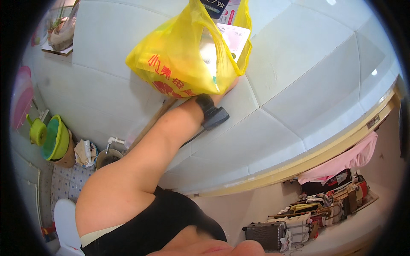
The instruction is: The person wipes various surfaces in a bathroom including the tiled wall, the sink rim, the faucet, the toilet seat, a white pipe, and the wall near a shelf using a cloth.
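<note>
A yellow plastic carrier bag (pixel 160 60) with red printing hangs before the pale tiled wall. A dark box (pixel 215 8), a pink and white box (pixel 229 14) and a pale pink and white pack (pixel 236 38) show in its mouth. My left arm reaches up to the bag, a black strap with a dark device (pixel 216 118) at its wrist. The bag hides nearly all of my left hand; only a sliver of skin shows by its lower right edge, so its grip cannot be made out. My right hand is out of view.
At the left, green basins (pixel 61 137) stand near a bucket (pixel 109 158) under a tap (pixel 115 140); a white toilet (pixel 65 214) is lower. A wooden pole (pixel 150 124) leans behind my arm. Beyond the door frame (pixel 272 172) are a pink cloth (pixel 339 160) and suitcases (pixel 266 235).
</note>
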Motion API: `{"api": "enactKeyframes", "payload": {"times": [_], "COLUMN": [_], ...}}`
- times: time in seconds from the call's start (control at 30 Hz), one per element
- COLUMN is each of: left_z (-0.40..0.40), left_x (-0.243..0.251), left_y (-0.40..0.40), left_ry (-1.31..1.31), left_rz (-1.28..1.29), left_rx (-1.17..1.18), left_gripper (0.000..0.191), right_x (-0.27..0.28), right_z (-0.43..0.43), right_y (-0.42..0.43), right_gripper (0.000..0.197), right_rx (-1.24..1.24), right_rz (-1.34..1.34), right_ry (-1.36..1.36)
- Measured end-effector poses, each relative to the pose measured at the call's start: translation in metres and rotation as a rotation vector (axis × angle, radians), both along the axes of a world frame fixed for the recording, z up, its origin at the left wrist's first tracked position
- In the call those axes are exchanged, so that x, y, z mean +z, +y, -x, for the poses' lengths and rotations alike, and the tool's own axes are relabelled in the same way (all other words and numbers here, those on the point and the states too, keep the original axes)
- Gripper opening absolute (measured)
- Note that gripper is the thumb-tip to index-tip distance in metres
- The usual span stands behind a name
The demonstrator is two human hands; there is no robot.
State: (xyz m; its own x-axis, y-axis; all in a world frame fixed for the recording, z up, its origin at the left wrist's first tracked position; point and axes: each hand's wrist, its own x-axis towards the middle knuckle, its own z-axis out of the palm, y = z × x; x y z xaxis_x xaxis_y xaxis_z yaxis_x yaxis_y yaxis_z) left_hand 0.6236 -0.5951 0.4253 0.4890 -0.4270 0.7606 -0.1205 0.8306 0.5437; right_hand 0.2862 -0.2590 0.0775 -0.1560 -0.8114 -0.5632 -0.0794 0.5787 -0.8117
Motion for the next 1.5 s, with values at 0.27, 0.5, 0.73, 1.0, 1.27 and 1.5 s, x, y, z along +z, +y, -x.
{"api": "enactKeyframes", "payload": {"times": [0.27,0.5,0.73,1.0,1.27,1.5], "left_z": [0.034,0.007,0.001,-0.004,0.008,0.015], "left_x": [0.052,0.033,-0.083,-0.126,-0.033,-0.307], "left_y": [0.122,0.051,0.01,0.029,0.071,0.103], "left_ry": [-0.307,-0.246,-0.203,-0.167,-0.325,-0.49], "left_rz": [0.453,0.056,-0.374,-0.465,0.048,-0.596], "left_rx": [0.016,0.119,0.008,0.023,-0.078,0.13], "left_gripper": [0.038,0.041,0.042,0.031,0.041,0.036], "right_x": [-0.005,-0.005,-0.012,-0.02,-0.031,0.049], "right_z": [0.007,0.002,0.004,-0.002,0.007,-0.032], "right_y": [0.011,0.008,0.011,0.018,0.05,0.043], "right_gripper": [0.022,0.023,0.024,0.024,0.025,0.021], "right_rx": [-0.027,-0.008,-0.007,0.025,0.417,0.472], "right_rz": [-0.023,-0.025,-0.029,-0.035,0.067,-0.102], "right_ry": [0.015,0.015,0.009,-0.004,0.326,0.484]}}
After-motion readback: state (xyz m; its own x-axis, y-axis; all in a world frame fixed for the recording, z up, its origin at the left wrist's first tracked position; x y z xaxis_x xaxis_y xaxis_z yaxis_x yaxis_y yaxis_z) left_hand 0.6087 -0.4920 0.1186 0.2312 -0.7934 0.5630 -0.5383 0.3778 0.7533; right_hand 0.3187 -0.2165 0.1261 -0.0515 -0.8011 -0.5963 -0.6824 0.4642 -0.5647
